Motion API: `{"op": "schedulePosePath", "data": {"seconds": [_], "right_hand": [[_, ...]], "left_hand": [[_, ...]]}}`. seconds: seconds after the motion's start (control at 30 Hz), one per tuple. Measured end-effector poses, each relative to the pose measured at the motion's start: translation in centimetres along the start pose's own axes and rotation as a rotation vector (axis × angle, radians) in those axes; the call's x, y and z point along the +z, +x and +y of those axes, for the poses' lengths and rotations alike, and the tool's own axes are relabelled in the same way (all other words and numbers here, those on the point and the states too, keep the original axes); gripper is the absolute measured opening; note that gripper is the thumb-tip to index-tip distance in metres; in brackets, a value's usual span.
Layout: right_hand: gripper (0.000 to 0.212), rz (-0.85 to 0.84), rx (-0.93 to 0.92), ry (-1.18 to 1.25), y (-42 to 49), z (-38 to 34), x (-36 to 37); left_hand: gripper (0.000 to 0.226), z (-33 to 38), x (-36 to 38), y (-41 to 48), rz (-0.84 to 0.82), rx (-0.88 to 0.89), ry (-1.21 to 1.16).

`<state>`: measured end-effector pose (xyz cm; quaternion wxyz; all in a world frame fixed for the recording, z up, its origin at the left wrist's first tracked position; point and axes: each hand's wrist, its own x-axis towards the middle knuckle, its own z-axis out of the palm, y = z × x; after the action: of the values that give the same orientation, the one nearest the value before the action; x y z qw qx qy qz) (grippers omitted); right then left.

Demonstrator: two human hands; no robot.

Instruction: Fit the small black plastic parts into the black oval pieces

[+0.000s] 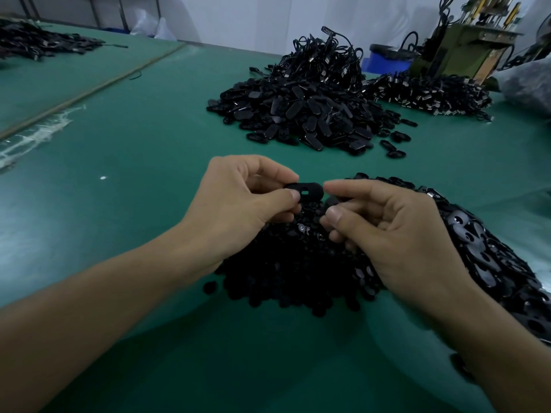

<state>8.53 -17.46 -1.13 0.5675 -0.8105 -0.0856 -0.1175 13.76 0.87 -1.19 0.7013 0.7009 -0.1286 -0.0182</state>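
Observation:
My left hand (pixel 238 201) pinches a black oval piece (pixel 307 190) between thumb and fingers, its small rectangular slot facing me. My right hand (pixel 396 234) is just to the right, index fingertip touching the oval's right end, thumb and curled fingers closed around a small black part (pixel 337 201) that is mostly hidden. Both hands hover over a heap of small black plastic parts (pixel 292 269). A long heap of black oval pieces (pixel 489 254) runs along the right, partly behind my right wrist.
A big pile of black ovals (pixel 304 117) lies farther back on the green table (pixel 134 162), with black cables (pixel 325 61) stacked behind it. More connector pieces (pixel 429 93) lie at right, near a blue bin (pixel 384 59) and a machine (pixel 465 43). Another dark pile (pixel 35 43) sits far left.

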Motion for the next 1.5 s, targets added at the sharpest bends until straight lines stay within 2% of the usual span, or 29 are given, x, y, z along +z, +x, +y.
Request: {"op": "schedulePosePath", "data": {"seconds": [0.2,0.27,0.5,0.63,0.7,0.87,1.17,1.37,1.5], "right_hand": [[0.008,0.035,0.108,0.280,0.0,-0.3,-0.3],[0.016,0.047,0.143,0.346,-0.1,-0.4,-0.4],[0.023,0.083,0.109,0.292,0.1,-0.3,-0.5],[0.015,0.101,0.110,0.330,0.1,-0.3,-0.5],[0.005,0.109,0.083,0.284,0.0,-0.4,-0.4],[0.011,0.153,-0.023,0.087,-0.4,-0.8,0.2],[0.012,0.193,-0.044,0.018,-0.5,-0.9,0.6],[0.018,0.220,-0.097,-0.124,-0.8,-0.5,1.1],[0.020,0.234,-0.178,-0.263,-1.0,-0.6,1.8]], "left_hand": [[0.016,0.2,0.1,-0.2,0.003,0.032,-0.015],[0.016,0.2,0.2,-0.2,-0.001,0.044,-0.018],[0.017,0.3,0.4,-0.4,-0.017,0.075,-0.020],[0.018,0.4,0.5,-0.6,-0.028,0.086,-0.029],[0.018,0.5,0.6,-0.7,-0.031,0.092,-0.026],[0.020,0.7,1.0,-1.0,-0.042,0.115,0.000],[0.024,0.5,1.1,-1.3,-0.062,0.156,0.078],[0.016,0.2,1.2,-1.3,-0.055,0.169,0.124],[0.020,0.0,1.1,-1.2,-0.047,0.131,0.044]]}}
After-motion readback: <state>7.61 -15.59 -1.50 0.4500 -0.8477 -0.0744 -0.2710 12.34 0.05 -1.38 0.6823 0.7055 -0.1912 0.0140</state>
